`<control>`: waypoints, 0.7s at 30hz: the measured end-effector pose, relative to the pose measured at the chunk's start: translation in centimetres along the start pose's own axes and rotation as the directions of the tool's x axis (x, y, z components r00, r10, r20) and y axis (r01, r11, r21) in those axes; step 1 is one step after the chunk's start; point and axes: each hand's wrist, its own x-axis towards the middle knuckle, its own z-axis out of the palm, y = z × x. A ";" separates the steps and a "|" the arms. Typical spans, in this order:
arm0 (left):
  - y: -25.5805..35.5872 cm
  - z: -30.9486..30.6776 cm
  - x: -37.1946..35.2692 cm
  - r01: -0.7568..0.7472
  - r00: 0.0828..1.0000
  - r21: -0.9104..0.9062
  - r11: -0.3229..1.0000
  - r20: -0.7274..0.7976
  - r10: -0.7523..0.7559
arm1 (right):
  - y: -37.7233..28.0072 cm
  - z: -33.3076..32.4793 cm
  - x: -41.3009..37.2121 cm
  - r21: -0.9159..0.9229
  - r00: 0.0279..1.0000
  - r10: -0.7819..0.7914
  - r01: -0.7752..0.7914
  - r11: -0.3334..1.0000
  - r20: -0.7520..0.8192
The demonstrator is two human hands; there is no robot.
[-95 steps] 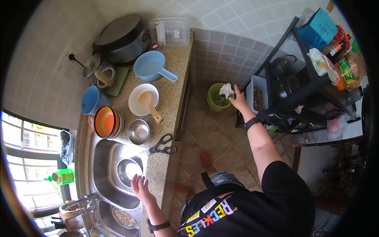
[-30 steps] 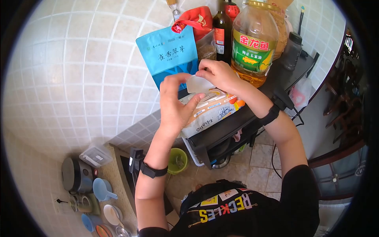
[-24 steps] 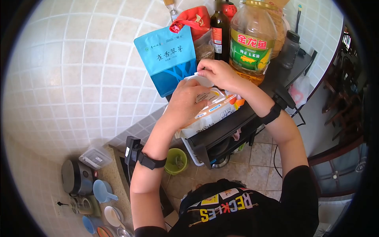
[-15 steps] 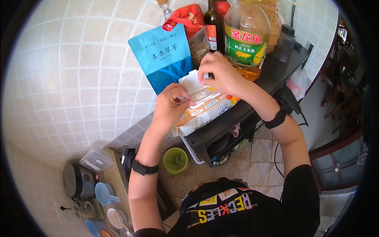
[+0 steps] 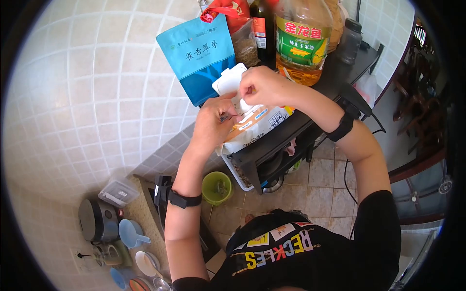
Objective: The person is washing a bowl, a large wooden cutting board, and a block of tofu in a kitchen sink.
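Note:
A soft pack (image 5: 248,136) with orange and white printing lies at the black shelf's edge, its white lid (image 5: 229,79) flipped up. My left hand (image 5: 213,121) bends round the pack's left end, thumb and fingers at the rim of the opening. Over the opening is my right hand (image 5: 264,87), its fingertips pinched together just above something white. Whatever is between those fingertips is too small to make out. Behind the lid stands a blue pouch (image 5: 200,56).
A large oil bottle (image 5: 302,41), a dark bottle (image 5: 260,34) and a grey bottle (image 5: 349,42) stand behind my hands on the black shelf (image 5: 330,80). Below is a green bin (image 5: 217,188). A rice cooker (image 5: 98,220) and bowls sit at lower left.
The pack and its lid have shifted up and slightly left in view. My right hand has moved lower over the opening, and my left hand's index finger reaches further towards it.

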 end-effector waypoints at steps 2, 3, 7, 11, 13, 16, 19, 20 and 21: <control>-0.2 0.0 0.1 -0.025 0.999 0.022 0.999 0.021 0.025 | 0.0 -0.7 -0.3 0.323 0.990 0.140 -0.143 0.935 0.034; -0.2 0.0 0.2 -0.052 0.998 0.041 0.998 0.049 0.050 | 0.0 -0.9 -0.2 0.326 0.989 0.135 -0.147 0.934 0.060; 0.6 0.1 0.1 0.006 0.999 0.043 0.999 0.050 -0.008 | 0.4 -2.0 0.0 0.316 0.973 0.188 -0.222 0.922 0.133; 1.1 0.2 0.2 -0.065 0.997 0.125 0.990 0.044 0.060 | -0.3 -0.3 -0.4 0.093 0.989 0.099 -0.110 0.990 0.114; 0.9 0.1 0.2 -0.062 0.997 0.111 0.992 0.053 0.057 | -0.5 0.6 -0.3 0.129 0.996 0.083 -0.087 0.988 0.032; 0.7 -0.1 0.4 -0.130 0.990 0.155 0.979 0.065 0.121 | -0.3 -0.2 -0.3 0.177 0.997 0.073 -0.066 0.982 -0.031; 1.2 0.0 0.5 0.040 0.983 0.070 0.997 0.175 -0.052 | -0.7 -1.5 -0.3 0.791 0.940 0.340 -0.217 0.572 0.013; 1.5 0.1 0.4 0.010 0.990 0.112 0.994 0.137 -0.025 | 0.3 -1.5 0.1 0.843 0.926 0.377 -0.191 0.502 -0.015; 1.6 0.1 0.4 -0.018 0.995 0.155 0.988 0.100 0.002 | 0.4 -2.1 0.2 0.903 0.919 0.394 -0.165 0.396 -0.005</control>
